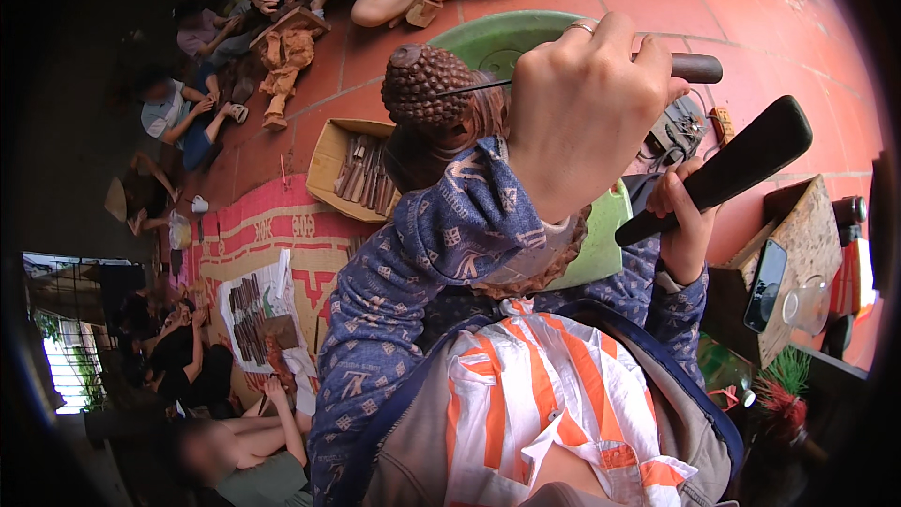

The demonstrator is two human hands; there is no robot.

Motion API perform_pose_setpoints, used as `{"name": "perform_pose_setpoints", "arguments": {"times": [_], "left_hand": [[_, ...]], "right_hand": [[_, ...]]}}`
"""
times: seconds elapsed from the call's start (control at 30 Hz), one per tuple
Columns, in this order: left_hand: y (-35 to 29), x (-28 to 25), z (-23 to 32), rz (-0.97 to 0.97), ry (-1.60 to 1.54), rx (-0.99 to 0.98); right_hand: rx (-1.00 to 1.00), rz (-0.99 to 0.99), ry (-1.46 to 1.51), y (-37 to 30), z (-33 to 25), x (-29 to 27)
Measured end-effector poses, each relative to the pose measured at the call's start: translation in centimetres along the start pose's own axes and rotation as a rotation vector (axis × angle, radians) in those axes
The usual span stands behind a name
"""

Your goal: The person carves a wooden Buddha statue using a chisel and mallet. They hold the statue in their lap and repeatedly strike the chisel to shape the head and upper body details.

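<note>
Chisel bearing on carved head; mallet off the handle

My left hand (pixel 587 108) is closed around a thin chisel (pixel 696 68); its tip appears to touch the knobbed hair of the dark wooden carving (pixel 422 84). My right hand (pixel 683 211) grips a flat black mallet (pixel 741 155), apart from the chisel's butt. The carving stands just in front of me, its lower part partly hidden by my left sleeve (pixel 441 225).

I judge the step to be detailing the hair. A further stroke would call for a steady tip and the mallet brought squarely to the butt.

Edges: the green basin (pixel 450 36) shows its rim just beyond the head; the cardboard box (pixel 325 169) of tools sits close on the left. On the right, a wooden block (pixel 815 239) bearing a phone (pixel 766 286) limits a low swing. Best room lies above it, over bare red tiles (pixel 779 56).
</note>
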State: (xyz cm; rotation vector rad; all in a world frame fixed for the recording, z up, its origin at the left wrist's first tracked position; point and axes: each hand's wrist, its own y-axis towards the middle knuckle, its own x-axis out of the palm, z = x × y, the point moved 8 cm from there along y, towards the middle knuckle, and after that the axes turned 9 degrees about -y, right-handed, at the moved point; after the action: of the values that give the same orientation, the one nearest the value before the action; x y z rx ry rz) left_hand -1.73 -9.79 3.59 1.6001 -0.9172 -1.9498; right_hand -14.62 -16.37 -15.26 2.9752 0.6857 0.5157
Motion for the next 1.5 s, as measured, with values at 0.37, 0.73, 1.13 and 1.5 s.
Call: {"name": "perform_pose_setpoints", "arguments": {"times": [0.37,0.73,1.13,1.5], "left_hand": [[0.3,0.3,-0.7,-0.006,0.07,-0.058],[0.4,-1.1,0.2,0.159,-0.052,0.009],[-1.3,-1.7,4.0,-0.095,-0.325,0.107],[-1.0,-1.8,2.2,-0.072,-0.296,0.158]], "right_hand": [[0.166,-0.167,-0.145,2.8,0.3,0.7],[0.099,-0.124,-0.208,2.7,-1.0,0.2],[-0.077,0.035,-0.303,-0.1,0.2,-3.2],[0.005,0.008,-0.165,-1.3,0.9,-0.9]]}}
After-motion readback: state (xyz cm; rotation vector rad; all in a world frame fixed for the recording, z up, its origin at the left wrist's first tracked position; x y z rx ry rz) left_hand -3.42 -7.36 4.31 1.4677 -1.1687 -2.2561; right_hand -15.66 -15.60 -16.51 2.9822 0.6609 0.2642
